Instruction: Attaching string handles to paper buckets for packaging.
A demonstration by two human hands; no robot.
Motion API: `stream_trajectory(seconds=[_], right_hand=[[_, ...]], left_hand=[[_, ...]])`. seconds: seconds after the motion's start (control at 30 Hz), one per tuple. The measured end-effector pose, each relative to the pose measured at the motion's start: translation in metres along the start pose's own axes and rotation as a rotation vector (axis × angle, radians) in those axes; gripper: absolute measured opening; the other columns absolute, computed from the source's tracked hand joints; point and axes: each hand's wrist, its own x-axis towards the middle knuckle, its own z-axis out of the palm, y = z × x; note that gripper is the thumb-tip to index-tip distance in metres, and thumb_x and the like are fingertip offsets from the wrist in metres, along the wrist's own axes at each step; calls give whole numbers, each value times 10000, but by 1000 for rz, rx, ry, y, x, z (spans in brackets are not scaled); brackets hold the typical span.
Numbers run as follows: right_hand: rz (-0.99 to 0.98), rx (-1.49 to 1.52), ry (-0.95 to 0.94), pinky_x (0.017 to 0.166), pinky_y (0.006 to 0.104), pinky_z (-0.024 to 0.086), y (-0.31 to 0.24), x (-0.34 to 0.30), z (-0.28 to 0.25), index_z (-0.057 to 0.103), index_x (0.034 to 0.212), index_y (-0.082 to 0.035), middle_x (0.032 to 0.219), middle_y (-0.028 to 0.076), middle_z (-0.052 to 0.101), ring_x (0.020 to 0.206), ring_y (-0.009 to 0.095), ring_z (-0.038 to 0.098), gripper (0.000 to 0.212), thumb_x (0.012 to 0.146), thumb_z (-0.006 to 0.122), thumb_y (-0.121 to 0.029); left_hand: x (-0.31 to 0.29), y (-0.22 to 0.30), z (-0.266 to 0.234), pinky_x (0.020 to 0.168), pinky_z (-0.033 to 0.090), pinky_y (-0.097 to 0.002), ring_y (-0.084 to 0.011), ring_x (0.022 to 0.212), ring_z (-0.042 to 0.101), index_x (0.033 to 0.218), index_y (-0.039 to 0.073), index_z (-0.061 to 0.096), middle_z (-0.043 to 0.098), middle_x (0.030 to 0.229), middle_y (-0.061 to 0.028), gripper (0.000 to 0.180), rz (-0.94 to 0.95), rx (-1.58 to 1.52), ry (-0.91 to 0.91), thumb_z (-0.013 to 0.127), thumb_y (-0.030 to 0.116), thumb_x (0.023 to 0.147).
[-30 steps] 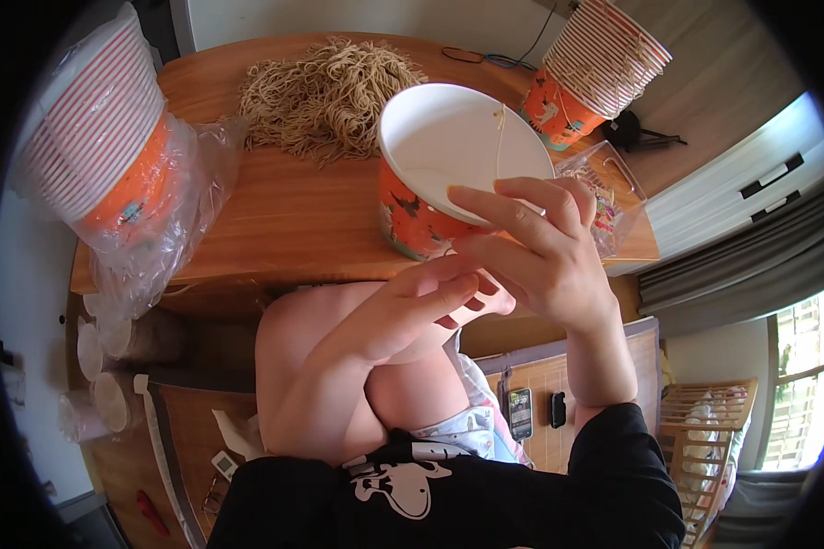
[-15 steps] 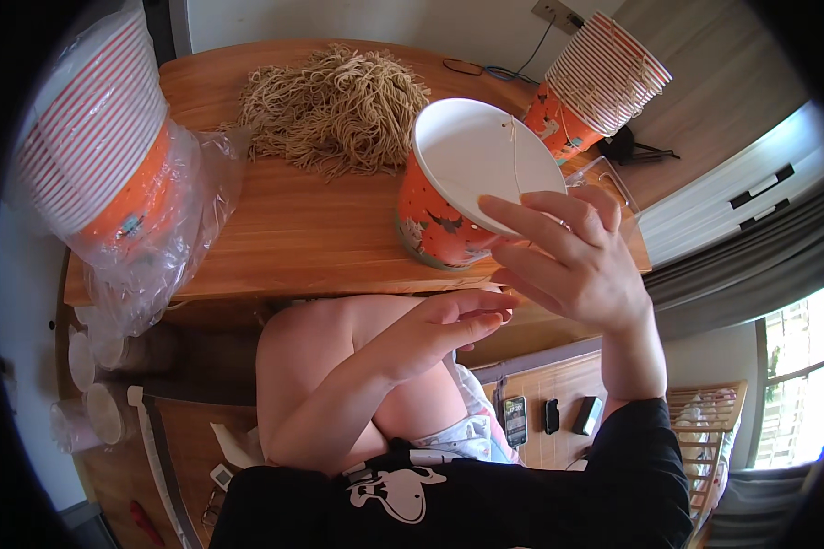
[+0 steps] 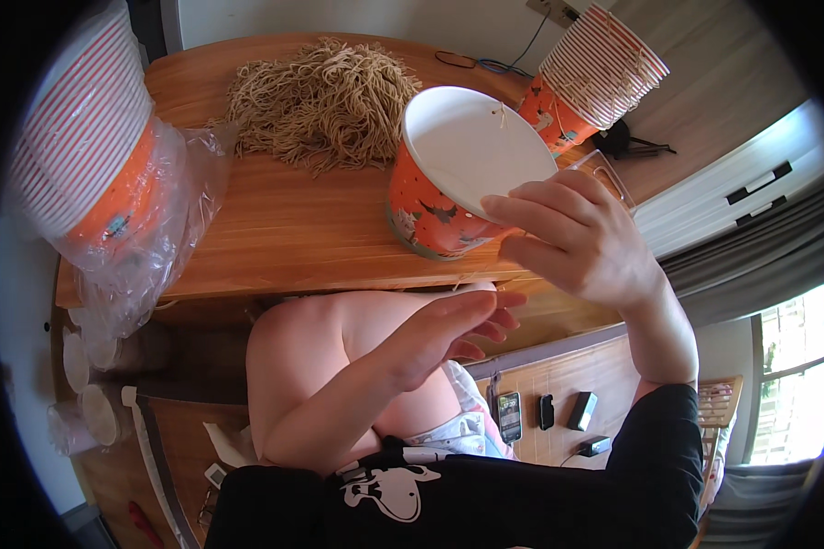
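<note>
An orange paper bucket (image 3: 430,215) with a white inside and dark printed figures stands on the table near its front edge. A small knot of tan string (image 3: 502,113) shows at the far side of its inner wall. My right hand (image 3: 581,238) is at the bucket's near right rim, fingers bent over and beside the edge as if gripping it; the exact contact is partly hidden. Below the table edge, above my legs, my left hand (image 3: 453,334) hangs in the air, fingers apart and holding nothing. Behind the bucket to the left lies a heap of tan strings (image 3: 325,105).
A plastic-wrapped stack of similar buckets (image 3: 92,137) rises at the left of the wooden table (image 3: 275,229). Another stack, with strings hanging from it (image 3: 600,78), stands at the back right. A phone (image 3: 509,416) and small dark boxes (image 3: 582,411) lie lower right.
My right forearm has swung outward to the right, its hand staying by the bucket rim. My left hand has turned and its fingers have spread. The string strand across the bucket no longer shows clearly.
</note>
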Motion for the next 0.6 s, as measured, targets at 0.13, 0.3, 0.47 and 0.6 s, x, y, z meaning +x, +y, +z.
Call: stream_trajectory(seconds=[0.13, 0.3, 0.47, 0.6], right_hand=[[71, 117, 182, 862, 350, 488, -13, 6, -8, 673, 760, -140, 1228, 18, 679, 1040, 198, 646, 143, 636, 716, -196], [99, 188, 129, 895, 378, 459, -15, -7, -10, 691, 815, -144, 1279, 25, 668, 1080, 211, 631, 204, 628, 741, -209], [135, 159, 87, 922, 377, 429, -19, -25, -8, 688, 825, -171, 1325, 13, 655, 1139, 217, 586, 204, 653, 775, -238], [166, 206, 79, 951, 381, 411, -23, -34, -9, 685, 806, -192, 1359, -1, 640, 1156, 214, 563, 191, 674, 802, -264]], left_hand=[[4, -17, 6, 882, 460, -301, -99, 1043, 577, 1356, 117, 595, 649, 1117, 21, 459, 194, -324, 41, 499, 457, 1063], [2, -18, 2, 862, 477, -315, -109, 953, 600, 1292, 117, 618, 659, 1031, 6, 381, 575, -449, 219, 499, 406, 1072], [-4, -6, 8, 868, 469, -325, -145, 928, 585, 1145, 73, 630, 649, 1001, -32, 338, 758, -419, 327, 498, 376, 1072], [-6, -4, 6, 811, 409, -317, -161, 842, 490, 1024, 75, 552, 547, 922, -44, 319, 1063, -112, 428, 404, 349, 1090]])
